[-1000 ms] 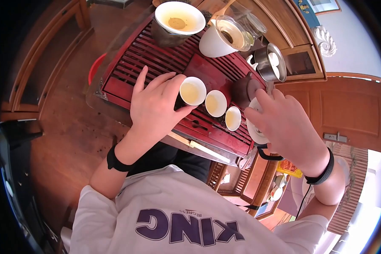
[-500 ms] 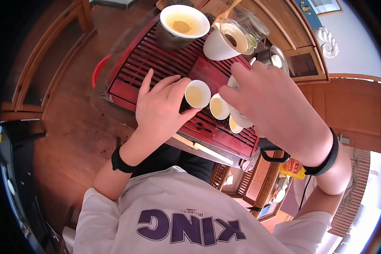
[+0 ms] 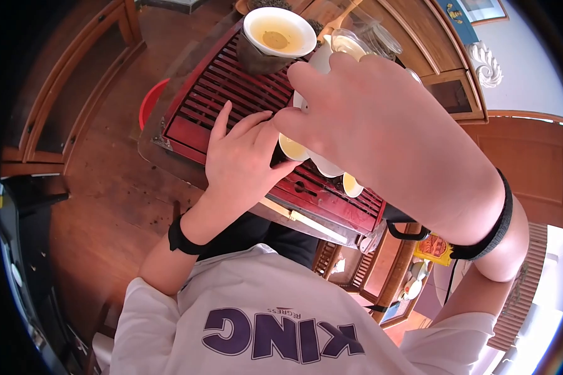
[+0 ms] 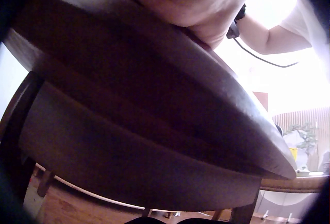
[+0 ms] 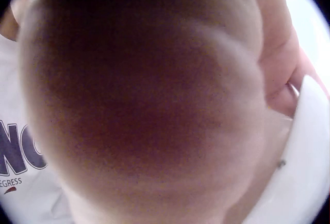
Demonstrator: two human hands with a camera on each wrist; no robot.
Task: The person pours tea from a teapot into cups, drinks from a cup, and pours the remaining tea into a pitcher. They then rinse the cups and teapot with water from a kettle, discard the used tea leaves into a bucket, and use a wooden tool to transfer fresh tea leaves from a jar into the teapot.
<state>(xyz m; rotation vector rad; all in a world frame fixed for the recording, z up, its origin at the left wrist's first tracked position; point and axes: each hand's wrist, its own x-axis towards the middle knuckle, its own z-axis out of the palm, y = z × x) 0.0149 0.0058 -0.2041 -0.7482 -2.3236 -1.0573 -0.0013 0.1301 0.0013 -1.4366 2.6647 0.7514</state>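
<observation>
My left hand (image 3: 241,159) sits at the tray's near side, thumb and index finger curved round a white teacup (image 3: 292,150) holding pale yellow tea. My right hand (image 3: 381,125) reaches across above the row of cups and grips a white vessel (image 3: 298,100), mostly hidden beneath the fingers. In the right wrist view, the vessel's smooth white side (image 5: 304,157) shows past the blurred palm. A smaller teacup (image 3: 353,185) with tea stands under my right forearm. The cup between these two is largely covered. Beneath them lies a red slatted tea tray (image 3: 187,134).
At the tray's far side stand a wide white bowl of tea (image 3: 280,14) on a dark pot and a white pitcher (image 3: 321,58). A black handle (image 3: 406,232) juts out at the right. The left wrist view shows a dark wooden edge (image 4: 154,95).
My right hand has swept left across the cups with the white vessel, from the tray's right side to near my left hand. My left hand stays at its teacup.
</observation>
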